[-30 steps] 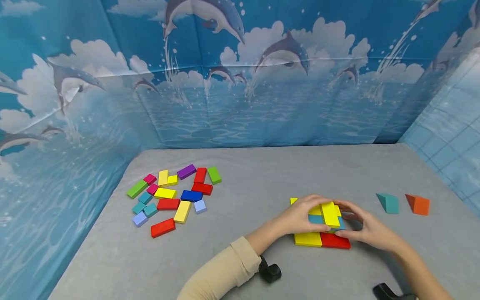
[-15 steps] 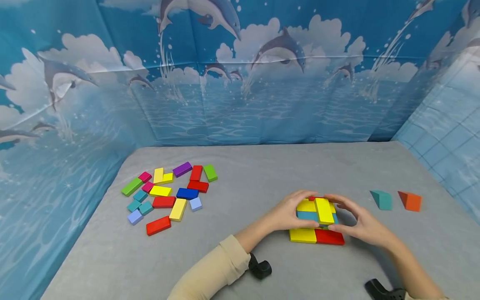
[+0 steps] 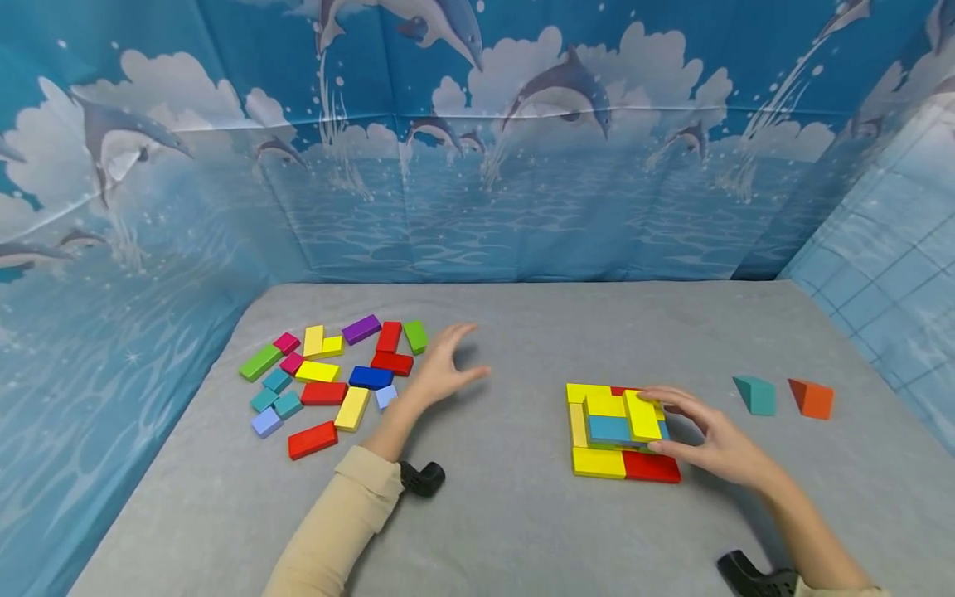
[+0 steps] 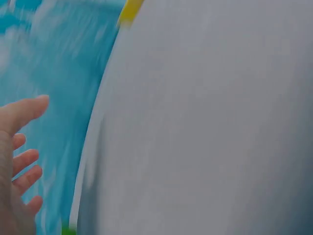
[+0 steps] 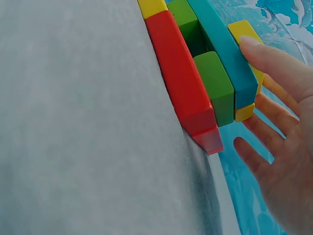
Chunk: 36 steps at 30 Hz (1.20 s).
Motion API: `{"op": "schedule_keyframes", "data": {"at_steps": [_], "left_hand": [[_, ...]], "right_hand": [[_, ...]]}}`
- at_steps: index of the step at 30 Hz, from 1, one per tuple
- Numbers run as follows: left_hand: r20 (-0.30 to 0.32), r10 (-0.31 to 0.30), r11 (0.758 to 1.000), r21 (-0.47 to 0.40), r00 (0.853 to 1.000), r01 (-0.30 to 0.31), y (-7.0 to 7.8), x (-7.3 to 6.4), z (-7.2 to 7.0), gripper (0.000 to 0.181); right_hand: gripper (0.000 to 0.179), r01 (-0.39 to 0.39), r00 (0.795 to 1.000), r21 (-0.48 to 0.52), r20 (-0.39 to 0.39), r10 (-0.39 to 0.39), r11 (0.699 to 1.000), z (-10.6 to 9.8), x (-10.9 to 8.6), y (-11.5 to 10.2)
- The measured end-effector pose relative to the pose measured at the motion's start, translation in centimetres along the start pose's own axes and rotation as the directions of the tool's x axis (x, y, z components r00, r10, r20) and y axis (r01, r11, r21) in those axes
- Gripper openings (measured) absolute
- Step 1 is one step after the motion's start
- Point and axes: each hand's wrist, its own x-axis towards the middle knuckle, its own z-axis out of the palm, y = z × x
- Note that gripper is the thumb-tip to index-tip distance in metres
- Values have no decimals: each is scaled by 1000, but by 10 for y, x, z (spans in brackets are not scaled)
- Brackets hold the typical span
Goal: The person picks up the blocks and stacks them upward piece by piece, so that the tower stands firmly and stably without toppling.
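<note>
My right hand (image 3: 716, 445) pinches a yellow block (image 3: 642, 417) lying on top of a layered block structure, thumb at its near end and fingers at the far end. Beneath it, the head view shows a blue block (image 3: 609, 429) and another yellow block. In the right wrist view, the thumb of the right hand (image 5: 288, 181) touches the top yellow block (image 5: 252, 46); green blocks (image 5: 215, 83) stand between a red base block (image 5: 178, 68) and the teal-blue one. My left hand (image 3: 438, 373), fingers spread and holding nothing, hovers right of the loose blocks; it shows partly in the left wrist view.
Several loose blocks lie on the left, among them a dark blue one (image 3: 370, 377), a purple one (image 3: 361, 329) and a red one (image 3: 313, 439). A teal wedge (image 3: 757, 395) and an orange wedge (image 3: 811, 399) sit to the right. A dolphin-print curtain (image 3: 462, 215) hangs behind the grey table.
My left hand has let go of the structure and swung left toward the loose blocks. The right hand has stayed at the top yellow block.
</note>
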Motion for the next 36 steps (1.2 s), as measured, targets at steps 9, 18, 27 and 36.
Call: {"op": "schedule_keyframes", "data": {"at_steps": [9, 18, 27, 36], "left_hand": [[-48, -216, 940, 262, 975, 220, -59, 0, -54, 67], [-46, -245, 911, 331, 968, 246, -65, -3, -56, 58], [-26, -125, 978, 163, 992, 128, -29, 2, -32, 57], [132, 111, 994, -1, 985, -112, 54, 6, 30, 58]], "right_hand": [[58, 95, 995, 72, -12, -95, 993, -2, 2, 4], [59, 76, 997, 73, 0, -76, 994, -2, 4, 3], [58, 55, 998, 60, 30, -57, 997, 0, 2, 3], [58, 36, 999, 77, 26, -38, 996, -2, 2, 4]]}}
